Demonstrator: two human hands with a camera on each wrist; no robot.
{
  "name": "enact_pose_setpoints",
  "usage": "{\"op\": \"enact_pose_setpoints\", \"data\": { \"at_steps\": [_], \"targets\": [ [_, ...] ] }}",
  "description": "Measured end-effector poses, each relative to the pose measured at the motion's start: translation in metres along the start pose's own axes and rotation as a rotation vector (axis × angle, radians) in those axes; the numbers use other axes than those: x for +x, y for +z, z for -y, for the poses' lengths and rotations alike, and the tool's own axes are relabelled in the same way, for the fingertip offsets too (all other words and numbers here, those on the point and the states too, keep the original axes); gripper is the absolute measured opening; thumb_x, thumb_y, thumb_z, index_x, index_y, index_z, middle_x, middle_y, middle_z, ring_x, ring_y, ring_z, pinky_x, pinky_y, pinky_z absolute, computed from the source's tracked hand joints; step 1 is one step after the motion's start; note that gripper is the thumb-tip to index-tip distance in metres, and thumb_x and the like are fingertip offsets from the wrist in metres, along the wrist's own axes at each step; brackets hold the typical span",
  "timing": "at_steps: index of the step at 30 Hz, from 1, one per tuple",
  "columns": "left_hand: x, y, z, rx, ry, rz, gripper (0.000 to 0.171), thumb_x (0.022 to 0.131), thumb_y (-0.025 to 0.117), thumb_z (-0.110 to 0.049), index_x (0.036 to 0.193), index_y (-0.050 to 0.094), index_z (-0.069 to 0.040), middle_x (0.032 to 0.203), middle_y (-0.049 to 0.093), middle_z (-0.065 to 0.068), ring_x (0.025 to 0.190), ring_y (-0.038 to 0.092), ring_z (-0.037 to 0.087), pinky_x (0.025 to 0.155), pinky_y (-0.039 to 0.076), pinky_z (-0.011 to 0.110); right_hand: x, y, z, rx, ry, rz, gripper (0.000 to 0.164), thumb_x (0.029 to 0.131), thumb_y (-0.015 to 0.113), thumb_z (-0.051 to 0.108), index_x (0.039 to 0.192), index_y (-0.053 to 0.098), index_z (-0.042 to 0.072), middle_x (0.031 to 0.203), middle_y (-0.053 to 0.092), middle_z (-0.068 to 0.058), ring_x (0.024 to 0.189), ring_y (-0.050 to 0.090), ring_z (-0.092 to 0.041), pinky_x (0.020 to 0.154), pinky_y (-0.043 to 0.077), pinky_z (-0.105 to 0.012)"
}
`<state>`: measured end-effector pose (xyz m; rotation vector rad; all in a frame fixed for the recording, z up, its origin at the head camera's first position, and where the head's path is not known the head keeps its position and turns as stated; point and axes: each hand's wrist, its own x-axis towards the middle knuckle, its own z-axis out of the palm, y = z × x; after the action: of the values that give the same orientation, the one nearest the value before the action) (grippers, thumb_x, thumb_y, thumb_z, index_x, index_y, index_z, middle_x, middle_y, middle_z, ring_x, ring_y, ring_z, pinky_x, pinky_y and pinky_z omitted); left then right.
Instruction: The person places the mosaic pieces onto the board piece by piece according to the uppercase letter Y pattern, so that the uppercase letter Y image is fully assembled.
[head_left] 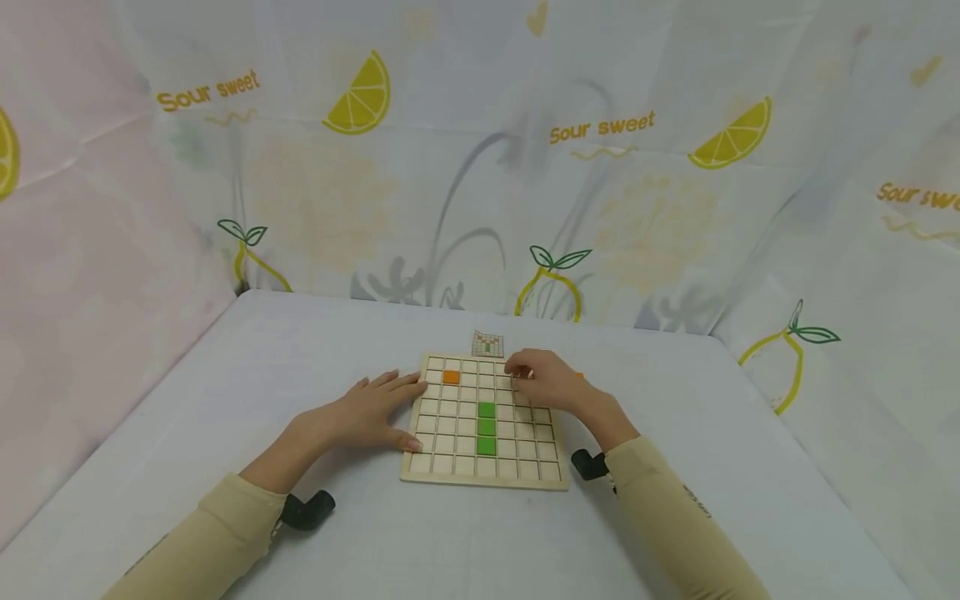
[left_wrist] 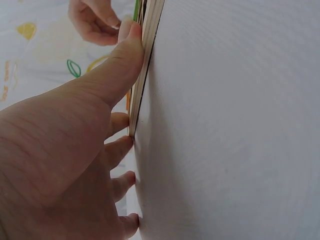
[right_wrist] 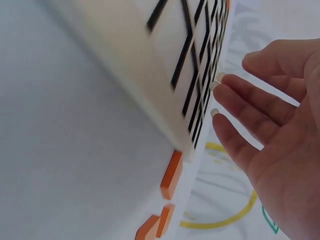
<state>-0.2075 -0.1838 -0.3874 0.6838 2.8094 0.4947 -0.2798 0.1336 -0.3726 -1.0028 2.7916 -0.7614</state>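
A square wooden grid board (head_left: pixel 455 464) lies on the table. An orange tile (head_left: pixel 451 377) sits in its upper left, and three green tiles (head_left: pixel 487 427) form a column in the middle. My left hand (head_left: pixel 367 414) rests against the board's left edge, fingers spread, with the thumb over the rim; the left wrist view shows that thumb (left_wrist: pixel 122 60) on the wooden edge. Over the board's upper right hovers my right hand (head_left: pixel 551 381), fingers bent downward. Seen from the right wrist, its thumb and fingers (right_wrist: pixel 250 112) stand apart with nothing between them.
A small pattern card (head_left: pixel 487 344) lies just beyond the board's far edge. Several loose orange tiles (right_wrist: pixel 172 175) are on the table along the board's right side, mostly hidden by the right hand in the head view. A printed cloth (head_left: pixel 450 167) hangs behind the table.
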Motion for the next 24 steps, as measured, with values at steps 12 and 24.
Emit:
{"op": "enact_pose_setpoints", "data": {
  "at_steps": [12, 24],
  "targets": [
    [0.001, -0.001, -0.001, -0.005, -0.005, 0.013, 0.1, 0.079, 0.07, -0.066, 0.156, 0.033, -0.014, 0.165, 0.027, 0.011, 0.152, 0.017, 0.045, 0.116, 0.013, 0.073, -0.012, -0.008, -0.02, -0.031, 0.111, -0.053, 0.026, 0.089, 0.056, 0.003, 0.111, 0.069, 0.004, 0.108, 0.069, -0.009, 0.101, 0.063, -0.024, 0.091, 0.052, -0.041],
    [0.0, -0.001, 0.0, -0.003, 0.002, 0.01, 0.1, 0.079, 0.07, -0.065, 0.156, 0.033, -0.014, 0.164, 0.028, 0.011, 0.152, 0.018, 0.045, 0.115, 0.014, 0.074, -0.024, -0.015, -0.03, -0.09, 0.127, -0.12, 0.022, 0.087, 0.059, 0.001, 0.105, 0.07, 0.001, 0.101, 0.069, -0.012, 0.094, 0.061, -0.025, 0.087, 0.051, -0.043]
  ]
}}
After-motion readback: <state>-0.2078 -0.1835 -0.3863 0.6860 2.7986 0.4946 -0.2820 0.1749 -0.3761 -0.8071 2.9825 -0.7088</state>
